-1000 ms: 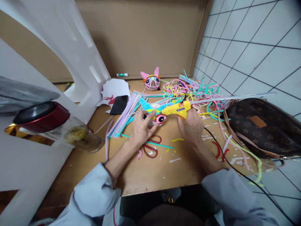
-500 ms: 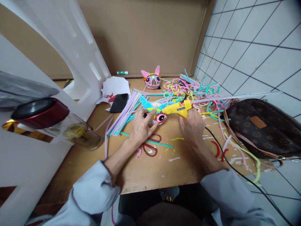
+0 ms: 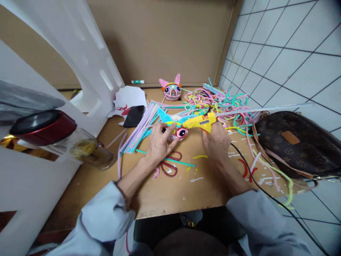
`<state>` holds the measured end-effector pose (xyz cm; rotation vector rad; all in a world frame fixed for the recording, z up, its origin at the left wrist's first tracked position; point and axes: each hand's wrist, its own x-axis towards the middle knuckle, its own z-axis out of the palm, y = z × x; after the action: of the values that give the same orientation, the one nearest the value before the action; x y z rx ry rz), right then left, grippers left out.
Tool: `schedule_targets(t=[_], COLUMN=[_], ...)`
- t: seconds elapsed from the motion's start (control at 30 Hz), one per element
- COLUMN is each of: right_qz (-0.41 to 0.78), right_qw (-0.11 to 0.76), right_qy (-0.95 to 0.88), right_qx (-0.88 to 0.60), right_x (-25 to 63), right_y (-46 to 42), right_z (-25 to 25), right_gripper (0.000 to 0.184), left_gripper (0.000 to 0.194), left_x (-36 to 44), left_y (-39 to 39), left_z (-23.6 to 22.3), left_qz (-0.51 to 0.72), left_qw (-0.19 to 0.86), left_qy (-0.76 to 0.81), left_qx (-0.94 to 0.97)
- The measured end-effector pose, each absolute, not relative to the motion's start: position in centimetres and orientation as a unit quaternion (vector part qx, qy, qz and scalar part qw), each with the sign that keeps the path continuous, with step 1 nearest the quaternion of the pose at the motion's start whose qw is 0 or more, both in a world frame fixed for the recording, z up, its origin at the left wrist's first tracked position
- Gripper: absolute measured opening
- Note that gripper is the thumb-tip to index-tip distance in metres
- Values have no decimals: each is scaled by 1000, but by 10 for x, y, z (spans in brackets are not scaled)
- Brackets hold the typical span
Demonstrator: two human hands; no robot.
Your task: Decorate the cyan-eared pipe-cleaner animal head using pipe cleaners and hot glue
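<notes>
My left hand (image 3: 160, 141) is closed around a small pipe-cleaner animal head (image 3: 182, 133) with blue ears and a large black eye ringed in pink and red; the fingers cover part of it. In my right hand (image 3: 217, 141) is a yellow hot glue gun (image 3: 199, 122), gripped by its handle, a long clear glue stick (image 3: 263, 108) jutting from its back. The gun's nozzle is at the head's right upper side; whether it touches cannot be made out. Red-handled scissors (image 3: 169, 169) lie below my left hand, with a teal pipe cleaner (image 3: 183, 163) across them.
A finished-looking pink-eared head (image 3: 172, 93) stands at the back, beside a tangled heap of pipe cleaners (image 3: 226, 101). Straight lilac stems (image 3: 138, 129), a phone (image 3: 134, 116) and cut paper (image 3: 130, 96) lie left. A glass bottle (image 3: 92, 151), brown handbag (image 3: 298, 142) and black cord (image 3: 255, 179) flank the hands.
Both hands keep nearly the same pose, with the glue gun's nozzle staying at the animal head. The whole view shifts slightly; nothing is taken up or let go.
</notes>
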<state>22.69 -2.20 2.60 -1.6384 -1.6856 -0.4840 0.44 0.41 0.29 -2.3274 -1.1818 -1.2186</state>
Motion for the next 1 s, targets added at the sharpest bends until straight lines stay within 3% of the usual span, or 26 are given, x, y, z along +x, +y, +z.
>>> schedule_targets(t=[0.43,0.73,0.9,1.0], right_qz=[-136,-140,-152,-134], right_qw=[403,261,164,218], right_qy=[-599,-603,-615,-634], right_qx=[-679,-741,-756,-730], right_x=[248,310,306,292], right_y=[-31,-60,-70,-74], right_z=[20,-9,3,29], right_gripper=[24,28,35,40], left_gripper=[45,44,43,43], left_x=[3,5,4,4], left_y=[4,6,6,5], left_z=[4,4,5,5], left_qz=[-415,-411,-409,-398], left_qw=[119,116,105,110], left_qy=[-404,-405,-417,-416], left_qx=[-806,-808,-805,-810])
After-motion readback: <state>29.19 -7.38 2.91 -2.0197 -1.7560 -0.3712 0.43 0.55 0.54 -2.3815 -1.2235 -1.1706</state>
